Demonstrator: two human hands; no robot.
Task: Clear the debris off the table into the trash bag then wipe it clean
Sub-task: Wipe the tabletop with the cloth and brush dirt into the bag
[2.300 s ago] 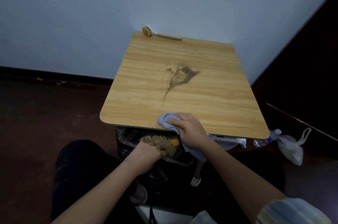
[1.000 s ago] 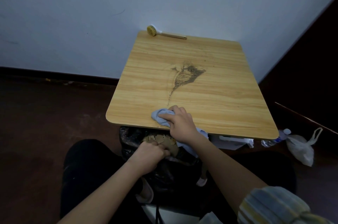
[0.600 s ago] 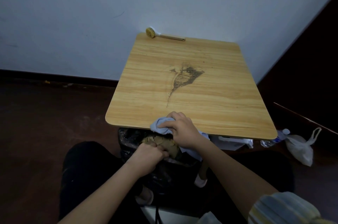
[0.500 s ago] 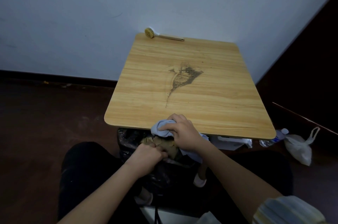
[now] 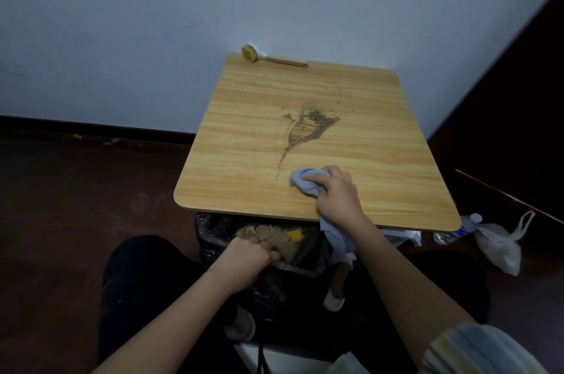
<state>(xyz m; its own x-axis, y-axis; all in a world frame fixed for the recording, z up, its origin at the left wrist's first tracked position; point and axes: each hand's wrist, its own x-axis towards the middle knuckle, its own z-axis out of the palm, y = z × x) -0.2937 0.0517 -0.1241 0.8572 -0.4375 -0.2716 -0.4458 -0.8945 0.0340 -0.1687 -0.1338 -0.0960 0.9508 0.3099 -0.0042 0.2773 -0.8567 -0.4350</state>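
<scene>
Two hands are at work at the near edge of the wooden table (image 5: 238,141). The right hand (image 5: 337,195) lies on the tabletop toward five o'clock of the board, fingers curled over a bunched light-blue cloth (image 5: 305,181) and pressing it against the wood; the free end of that cloth trails back under the wrist, over the table's near edge, and hangs down in front of the bag. The left hand (image 5: 248,257) is below the table at about seven o'clock from the right hand, closed tight in a fist on the near rim of the black trash bag (image 5: 213,230), which sits open just under the near edge. Inside the bag, tan torn scraps (image 5: 268,235) and a small yellow piece show beside the left knuckles. A fan-shaped smear of dark gritty debris (image 5: 306,128) remains near the middle of the table, tapering to a thin trail that ends just at ten o'clock of the cloth, close to it but apart. At the far edge, around eleven o'clock, a long-handled brush (image 5: 268,57) lies flat against the wall, its round bristle head to the left. On the floor at three o'clock of the table lie a plastic bottle (image 5: 467,222) and a knotted white plastic bag (image 5: 497,244).
</scene>
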